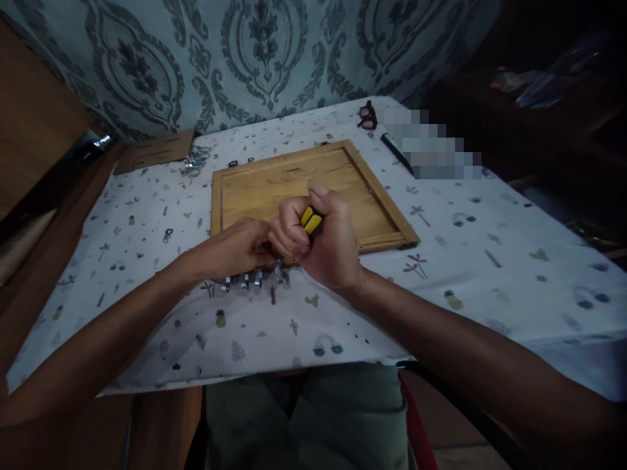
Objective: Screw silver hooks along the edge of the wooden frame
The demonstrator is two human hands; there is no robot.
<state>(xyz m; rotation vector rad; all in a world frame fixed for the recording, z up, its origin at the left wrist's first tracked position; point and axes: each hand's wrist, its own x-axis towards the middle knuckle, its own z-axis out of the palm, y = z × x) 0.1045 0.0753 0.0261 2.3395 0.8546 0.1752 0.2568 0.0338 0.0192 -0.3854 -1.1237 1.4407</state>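
Observation:
My right hand [328,235] is wrapped around the yellow and black handle of what looks like a screwdriver [311,220], its shaft hidden by my fingers. Close against it, my left hand [240,248] has its fingers pinched together at the near edge of a framed wooden panel [289,186]. What those fingers hold is hidden from the camera. Several shiny metal hooks [258,279] stick out in a row along the panel's near edge, just below my left hand. The panel lies flat on the patterned tablecloth [161,313].
At the back left lies a piece of brown cardboard [157,151], with a small pile of metal hooks [194,162] beside it. Glasses [367,115] and a dark pen-like object [398,154] lie at the back right. A patterned wall [206,59] stands behind the table.

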